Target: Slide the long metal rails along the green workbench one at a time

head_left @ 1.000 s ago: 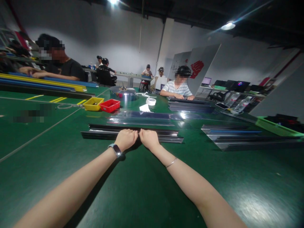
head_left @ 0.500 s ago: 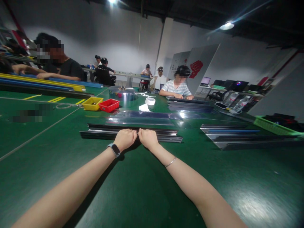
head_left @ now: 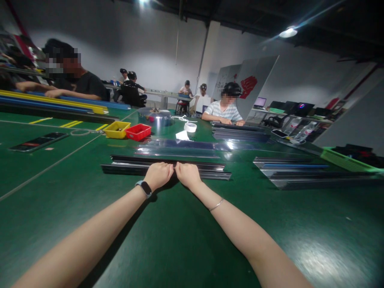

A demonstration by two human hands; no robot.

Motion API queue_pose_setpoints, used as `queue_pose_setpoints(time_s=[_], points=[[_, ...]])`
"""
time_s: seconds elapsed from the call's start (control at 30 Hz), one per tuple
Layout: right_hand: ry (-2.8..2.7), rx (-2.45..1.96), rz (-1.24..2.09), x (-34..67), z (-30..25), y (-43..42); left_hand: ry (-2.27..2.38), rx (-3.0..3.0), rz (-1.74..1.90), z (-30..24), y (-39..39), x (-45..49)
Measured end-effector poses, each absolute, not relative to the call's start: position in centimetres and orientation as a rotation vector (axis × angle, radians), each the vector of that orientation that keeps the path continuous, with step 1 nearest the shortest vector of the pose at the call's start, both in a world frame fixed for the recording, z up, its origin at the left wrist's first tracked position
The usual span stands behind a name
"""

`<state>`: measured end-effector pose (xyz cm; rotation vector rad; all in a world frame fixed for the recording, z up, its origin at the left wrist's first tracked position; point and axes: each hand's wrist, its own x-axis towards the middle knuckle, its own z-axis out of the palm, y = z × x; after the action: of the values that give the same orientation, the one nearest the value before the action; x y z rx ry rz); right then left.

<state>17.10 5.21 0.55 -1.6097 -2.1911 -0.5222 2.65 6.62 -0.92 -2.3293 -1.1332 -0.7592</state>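
A long dark channel-shaped profile [head_left: 123, 169] lies crosswise on the green table [head_left: 168, 240] in front of me. My left hand [head_left: 159, 176], with a watch at the wrist, is closed over the near edge of its middle. Right beside it, my right hand [head_left: 187, 175] is closed on the same edge, the two thumbs nearly meeting. The fingertips are hidden behind the knuckles and the profile. Beyond the profile lie clear, shiny strips [head_left: 177, 152] of sheet.
More profiles [head_left: 300, 174] lie at the right, near a green basket [head_left: 345, 160]. Past the strips stand a yellow bin [head_left: 115, 130], a red bin [head_left: 138, 131] and a roll of white tape [head_left: 190, 127]. A phone [head_left: 39, 142] lies left. Co-workers sit across the table and at left.
Both hands keep their place on the profile, with hardly any visible movement. The view has shifted very slightly.
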Motion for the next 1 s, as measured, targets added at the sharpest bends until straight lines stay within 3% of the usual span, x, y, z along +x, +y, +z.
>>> queue_pose_setpoints(time_s=[1.0], points=[[-2.155, -1.557, -0.543, 17.09, 0.29, 5.15, -1.078, -2.335, -0.776, -0.90, 6.58, 2.59]])
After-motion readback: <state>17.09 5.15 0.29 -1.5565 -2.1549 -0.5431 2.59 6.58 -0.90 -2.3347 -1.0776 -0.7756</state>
